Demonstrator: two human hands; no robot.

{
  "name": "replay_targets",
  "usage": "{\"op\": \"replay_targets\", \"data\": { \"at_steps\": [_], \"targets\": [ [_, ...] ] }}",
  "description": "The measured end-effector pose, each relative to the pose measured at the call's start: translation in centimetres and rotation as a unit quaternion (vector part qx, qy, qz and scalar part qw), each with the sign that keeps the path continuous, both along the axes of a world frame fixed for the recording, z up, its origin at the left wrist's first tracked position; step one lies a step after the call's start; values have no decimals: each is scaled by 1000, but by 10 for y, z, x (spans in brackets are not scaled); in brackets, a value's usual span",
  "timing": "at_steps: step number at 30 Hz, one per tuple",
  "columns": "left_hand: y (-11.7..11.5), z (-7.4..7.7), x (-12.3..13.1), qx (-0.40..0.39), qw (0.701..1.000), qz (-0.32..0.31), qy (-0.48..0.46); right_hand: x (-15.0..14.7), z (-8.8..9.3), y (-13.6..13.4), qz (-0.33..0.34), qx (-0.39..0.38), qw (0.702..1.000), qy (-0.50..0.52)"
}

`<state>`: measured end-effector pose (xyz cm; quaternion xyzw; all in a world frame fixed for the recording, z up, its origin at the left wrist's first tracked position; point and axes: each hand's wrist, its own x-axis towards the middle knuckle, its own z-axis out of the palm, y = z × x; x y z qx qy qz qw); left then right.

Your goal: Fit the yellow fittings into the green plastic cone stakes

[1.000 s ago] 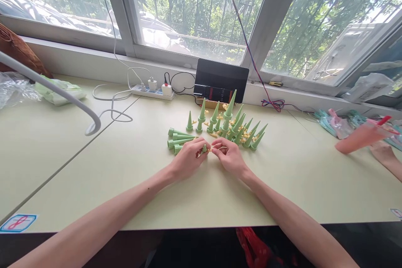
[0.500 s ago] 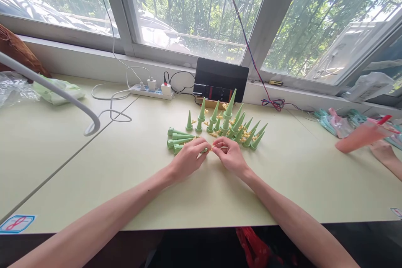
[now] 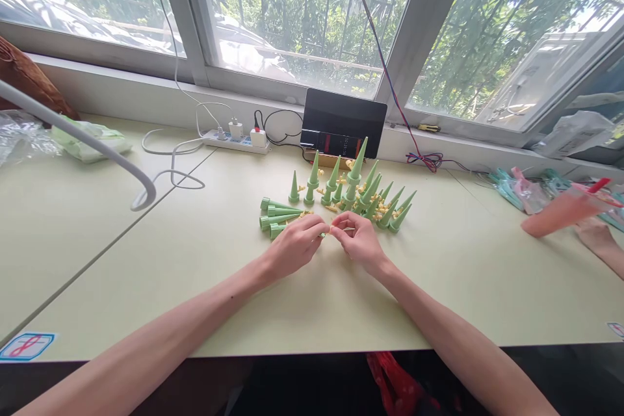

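My left hand [image 3: 296,240] is closed, its fingertips bent around a green cone-shaped plastic spike that is mostly hidden; a bit of green shows under the fingers. Thumb and forefinger of my right hand [image 3: 359,238] pinch a small yellow plastic piece [image 3: 329,230], right at the left fingertips. Several green spikes [image 3: 280,217] lie on their sides by my left hand, wide ends leftward. Behind both hands, more green spikes [image 3: 358,162] stand point up, some stacked on one another. Small yellow branched pieces [image 3: 320,173] show on or among them.
A tablet [image 3: 341,118] leans at the window behind the spikes. A power strip [image 3: 238,143] with white cables lies left of it. Another person's hand [image 3: 597,234] is at far right by a cup of red drink [image 3: 560,211]. A grey curved tube [image 3: 82,136] crosses the left side.
The fingertips have shifted very slightly around the small yellow piece, and the left fingers have rolled a little. The spikes around them have not moved.
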<state>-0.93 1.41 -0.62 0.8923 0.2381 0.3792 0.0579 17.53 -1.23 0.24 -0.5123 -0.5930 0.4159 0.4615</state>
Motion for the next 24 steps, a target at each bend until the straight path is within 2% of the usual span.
{"op": "replay_targets", "data": {
  "at_steps": [13,24],
  "targets": [
    [-1,6,1,73,997,-3,28,0,-1,1,-4,-25,999,21],
    [0,2,0,86,995,-3,57,1,-3,2,3,-62,997,48]
  ]
}}
